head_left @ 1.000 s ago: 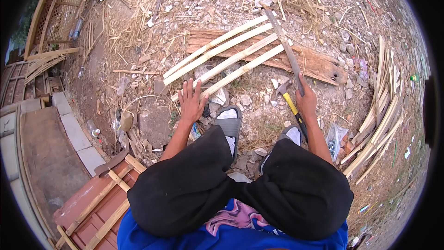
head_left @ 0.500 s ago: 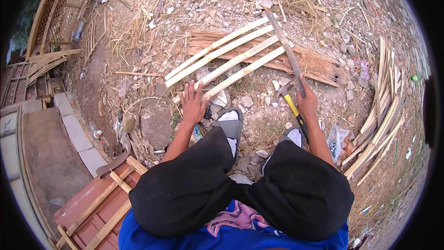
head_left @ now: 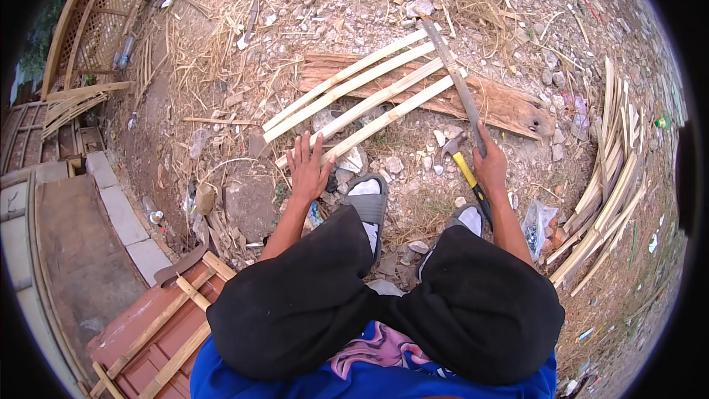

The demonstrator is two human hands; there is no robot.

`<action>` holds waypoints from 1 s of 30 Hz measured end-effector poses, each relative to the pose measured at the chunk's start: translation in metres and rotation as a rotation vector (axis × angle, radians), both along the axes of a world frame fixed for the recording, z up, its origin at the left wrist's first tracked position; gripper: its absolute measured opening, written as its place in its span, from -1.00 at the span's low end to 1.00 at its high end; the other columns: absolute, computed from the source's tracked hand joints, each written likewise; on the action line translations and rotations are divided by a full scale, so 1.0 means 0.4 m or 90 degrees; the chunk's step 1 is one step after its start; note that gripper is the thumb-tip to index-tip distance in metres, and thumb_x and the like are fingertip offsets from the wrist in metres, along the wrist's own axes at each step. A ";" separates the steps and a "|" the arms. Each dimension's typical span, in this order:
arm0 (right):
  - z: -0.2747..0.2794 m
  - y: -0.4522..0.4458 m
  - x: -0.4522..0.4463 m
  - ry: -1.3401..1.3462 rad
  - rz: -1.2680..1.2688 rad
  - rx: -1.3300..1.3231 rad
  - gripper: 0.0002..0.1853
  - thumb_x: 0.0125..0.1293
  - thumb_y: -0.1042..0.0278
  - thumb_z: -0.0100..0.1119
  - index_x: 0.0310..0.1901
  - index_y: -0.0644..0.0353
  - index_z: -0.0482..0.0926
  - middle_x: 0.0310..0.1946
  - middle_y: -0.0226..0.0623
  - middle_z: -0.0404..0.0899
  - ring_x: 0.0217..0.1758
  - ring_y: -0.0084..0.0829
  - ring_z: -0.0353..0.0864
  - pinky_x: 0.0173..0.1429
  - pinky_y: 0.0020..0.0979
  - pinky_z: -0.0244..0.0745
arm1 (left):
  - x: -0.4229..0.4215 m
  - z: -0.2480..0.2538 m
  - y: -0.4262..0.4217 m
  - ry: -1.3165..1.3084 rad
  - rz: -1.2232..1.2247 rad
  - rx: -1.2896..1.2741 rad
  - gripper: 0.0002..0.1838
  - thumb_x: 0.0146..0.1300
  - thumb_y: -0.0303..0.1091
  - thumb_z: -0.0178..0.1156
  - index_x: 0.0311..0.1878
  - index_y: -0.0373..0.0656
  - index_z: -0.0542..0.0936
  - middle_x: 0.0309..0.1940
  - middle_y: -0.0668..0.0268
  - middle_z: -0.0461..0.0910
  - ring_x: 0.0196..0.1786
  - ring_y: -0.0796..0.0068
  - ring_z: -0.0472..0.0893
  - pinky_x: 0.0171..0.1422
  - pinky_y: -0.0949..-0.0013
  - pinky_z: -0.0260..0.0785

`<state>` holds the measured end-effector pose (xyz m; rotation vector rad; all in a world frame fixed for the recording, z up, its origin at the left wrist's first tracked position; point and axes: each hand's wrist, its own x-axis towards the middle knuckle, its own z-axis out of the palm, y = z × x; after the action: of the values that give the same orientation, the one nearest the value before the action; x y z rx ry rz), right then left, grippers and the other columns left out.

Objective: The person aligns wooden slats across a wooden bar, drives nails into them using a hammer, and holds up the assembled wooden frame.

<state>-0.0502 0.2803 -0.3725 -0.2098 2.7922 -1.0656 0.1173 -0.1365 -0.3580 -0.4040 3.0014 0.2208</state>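
Several pale wooden strips [head_left: 369,100] lie side by side across a weathered brown plank [head_left: 509,106]. My left hand [head_left: 306,168] has its fingers spread at the near ends of the lower strips. A long dark flat bar [head_left: 459,81] crosses the far ends of the strips, and my right hand [head_left: 490,165] is wrapped round its near end. Just left of my right hand, a hammer [head_left: 467,170] with a yellow and black handle lies on the ground beside my right foot.
At the right lies a curved pile of strips [head_left: 605,185], with a clear plastic bag [head_left: 537,223] near it. Grey blocks [head_left: 124,214] line the left side. A reddish panel with a wooden frame [head_left: 159,325] lies at the lower left. Stones and dry straw cover the ground.
Both hands and the strips keep nearly the same places. The whole view has shifted slightly.
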 end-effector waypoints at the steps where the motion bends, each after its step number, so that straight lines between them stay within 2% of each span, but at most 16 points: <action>1: -0.001 0.001 0.000 -0.002 0.000 0.004 -0.26 0.21 0.51 0.24 0.43 -0.32 0.41 -0.06 0.01 0.69 -0.10 0.02 0.71 -0.01 -0.12 0.60 | 0.000 0.001 0.000 -0.001 0.001 0.000 -0.26 0.47 0.11 0.05 0.61 0.11 0.13 0.61 0.06 -0.02 0.64 -0.10 -0.07 0.61 -0.31 -0.30; 13: 0.005 -0.001 0.000 0.003 -0.001 -0.002 -0.27 0.20 0.53 0.25 0.43 -0.24 0.42 -0.06 0.04 0.69 -0.08 0.02 0.71 0.00 -0.12 0.60 | -0.001 0.003 0.004 0.010 0.005 -0.002 -0.29 0.49 0.13 0.00 0.60 0.12 0.16 0.60 0.09 0.02 0.64 -0.07 -0.05 0.61 -0.29 -0.29; 30: 0.001 0.000 0.000 0.011 0.000 -0.004 -0.24 0.19 0.53 0.25 0.44 -0.30 0.40 -0.07 0.04 0.69 -0.11 0.02 0.72 -0.03 -0.13 0.61 | 0.001 -0.006 0.000 0.014 -0.002 -0.010 -0.28 0.48 0.14 0.02 0.60 0.11 0.17 0.60 0.09 0.01 0.64 -0.07 -0.05 0.61 -0.30 -0.28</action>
<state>-0.0503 0.2803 -0.3721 -0.2218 2.8041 -1.0777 0.1177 -0.1367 -0.3602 -0.4019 3.0270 0.2026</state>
